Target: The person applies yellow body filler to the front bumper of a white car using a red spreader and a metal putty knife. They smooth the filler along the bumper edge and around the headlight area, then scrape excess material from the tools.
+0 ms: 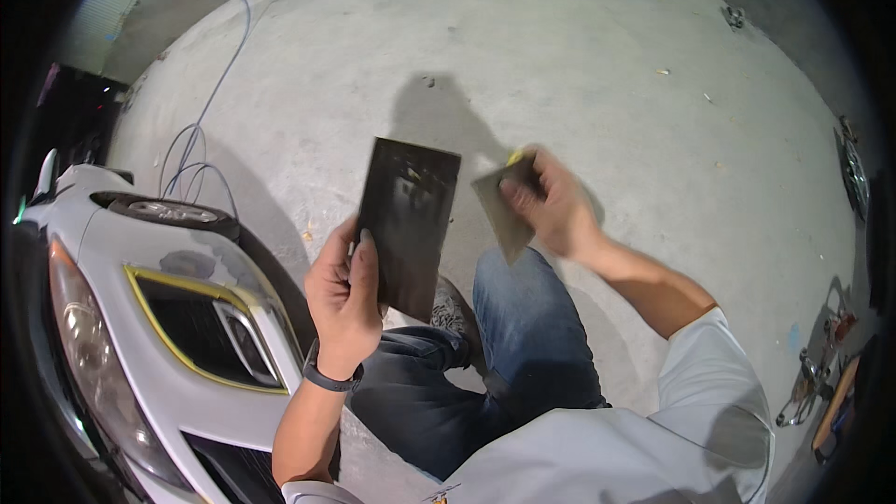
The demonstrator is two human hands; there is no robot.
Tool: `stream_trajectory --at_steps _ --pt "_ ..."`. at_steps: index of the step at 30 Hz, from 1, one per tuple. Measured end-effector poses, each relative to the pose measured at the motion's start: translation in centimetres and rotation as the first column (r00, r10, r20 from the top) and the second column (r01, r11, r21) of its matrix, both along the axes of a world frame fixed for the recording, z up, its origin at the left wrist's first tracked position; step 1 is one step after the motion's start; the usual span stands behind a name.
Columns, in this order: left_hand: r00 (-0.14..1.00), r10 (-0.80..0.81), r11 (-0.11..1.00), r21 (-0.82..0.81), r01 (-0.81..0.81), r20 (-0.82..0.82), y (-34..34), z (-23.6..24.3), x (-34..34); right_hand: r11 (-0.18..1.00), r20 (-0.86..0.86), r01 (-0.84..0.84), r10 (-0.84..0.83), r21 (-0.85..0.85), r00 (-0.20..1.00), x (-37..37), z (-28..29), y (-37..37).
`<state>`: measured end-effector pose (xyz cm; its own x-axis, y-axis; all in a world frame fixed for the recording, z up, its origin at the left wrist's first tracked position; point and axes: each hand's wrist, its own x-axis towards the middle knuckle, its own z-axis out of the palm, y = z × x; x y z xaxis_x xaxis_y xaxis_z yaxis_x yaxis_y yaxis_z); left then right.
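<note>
My left hand [346,294] grips a dark, flat rectangular board [407,224] by its lower left edge, thumb on the face. The board stands tilted up, with a small yellowish smear near its top. Just right of the board, my right hand [558,201] is closed around a thin grey-tan putty spreader [504,210], its pale blade pointing down and left. A bit of yellow shows at the spreader's top by my fingers. The two tools are apart. My right hand is slightly blurred.
A silver car front [196,252] stands close on my left, with yellow masking tape [159,345] around a bumper vent and dull patches above it. Behind it a blue hose [222,84] loops on the concrete floor [579,47]. Metal parts [812,373] lie at the far right.
</note>
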<state>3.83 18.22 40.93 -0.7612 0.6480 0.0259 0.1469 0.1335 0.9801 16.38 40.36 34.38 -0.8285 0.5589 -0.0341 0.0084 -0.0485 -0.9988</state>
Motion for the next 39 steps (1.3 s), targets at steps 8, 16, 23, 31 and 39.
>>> stream_trajectory --at_steps 8,16,23,31,39 --pt "0.808 -0.387 0.899 0.376 0.224 0.445 1.8 1.0 -6.4 0.963 0.19 -0.157 0.116 0.221 0.975 -7.5 8.1 1.7" --pt "0.638 -0.344 0.917 0.393 0.07 0.689 1.5 16.1 -7.6 0.818 0.224 -0.088 -0.051 0.568 0.973 -12.2 20.8 -1.0" --pt "0.689 -0.337 0.897 0.44 0.028 0.642 1.0 32.8 -8.0 0.85 0.257 -0.147 0.014 0.505 0.966 -13.1 37.3 -5.4" --pt "0.88 -0.173 0.875 0.479 -0.069 0.442 -0.1 45.5 -8.3 0.835 0.204 -0.409 0.356 0.369 0.912 -10.0 51.0 -10.9" --pt "0.909 -0.163 0.773 0.622 -0.124 0.384 -1.8 51.6 2.3 0.849 0.043 -0.387 0.399 0.358 0.916 -4.7 58.7 -8.2"
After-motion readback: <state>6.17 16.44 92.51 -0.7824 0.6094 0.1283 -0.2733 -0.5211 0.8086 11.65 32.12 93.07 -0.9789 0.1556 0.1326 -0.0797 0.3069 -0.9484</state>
